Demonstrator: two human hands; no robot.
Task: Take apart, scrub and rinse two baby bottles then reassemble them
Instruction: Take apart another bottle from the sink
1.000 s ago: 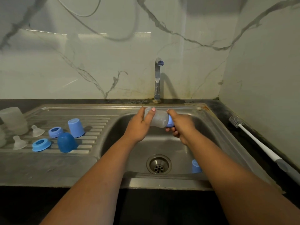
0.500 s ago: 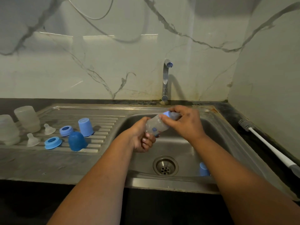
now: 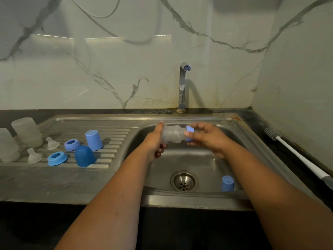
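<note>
A small clear baby bottle (image 3: 172,136) with a blue collar (image 3: 189,134) lies sideways over the sink basin (image 3: 207,163). My left hand (image 3: 155,141) grips its base end. My right hand (image 3: 207,138) has its fingers round the blue collar. A light blue cap (image 3: 227,183) stands in the basin at the front right. On the drainboard (image 3: 115,134) lie two clear teats (image 3: 52,143) (image 3: 33,156), two blue rings (image 3: 72,144) (image 3: 57,158), a light blue cap (image 3: 93,140) and a dark blue dome cap (image 3: 84,156). Two frosted bottle bodies (image 3: 27,131) (image 3: 8,145) stand at the far left.
The tap (image 3: 182,85) rises behind the basin, with no water running. A white-handled bottle brush (image 3: 297,152) lies on the dark counter at the right, next to the marble side wall. The drain (image 3: 184,181) is at the basin's front middle.
The bottle has gone from tilted with its collar up to lying level, collar to the right. My right hand moved from on top of the collar to its right side.
</note>
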